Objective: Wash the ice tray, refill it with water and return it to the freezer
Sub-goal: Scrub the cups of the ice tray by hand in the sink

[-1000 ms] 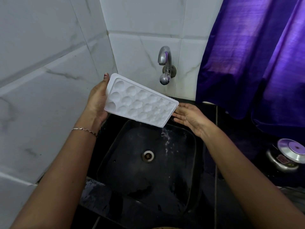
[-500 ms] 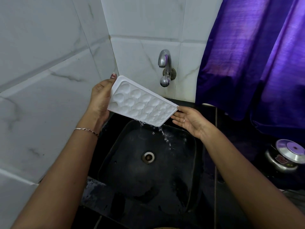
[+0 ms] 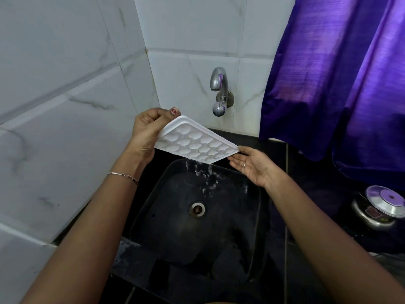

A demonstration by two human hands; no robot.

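A white ice tray [image 3: 196, 142] with rounded cups is held tilted over the black sink [image 3: 252, 227], its near edge lower. Water runs off that edge in thin streams into the basin. My left hand [image 3: 146, 132] grips the tray's left end, thumb on top of the rim. My right hand [image 3: 252, 165] is palm up with straight fingers, its fingertips touching the tray's right corner from below. The steel tap [image 3: 219, 91] on the back wall is above and behind the tray; no water comes from its spout.
White marbled tiles cover the left and back walls. A purple curtain [image 3: 339, 73] hangs at the right, over the dark counter. A steel pot with a lid [image 3: 381, 207] stands on the counter at far right. The drain [image 3: 197, 209] sits mid-basin.
The tray has flattened from a steep face-on tilt to a shallower one, and more water spills off its near edge. My left thumb has moved onto the top rim.
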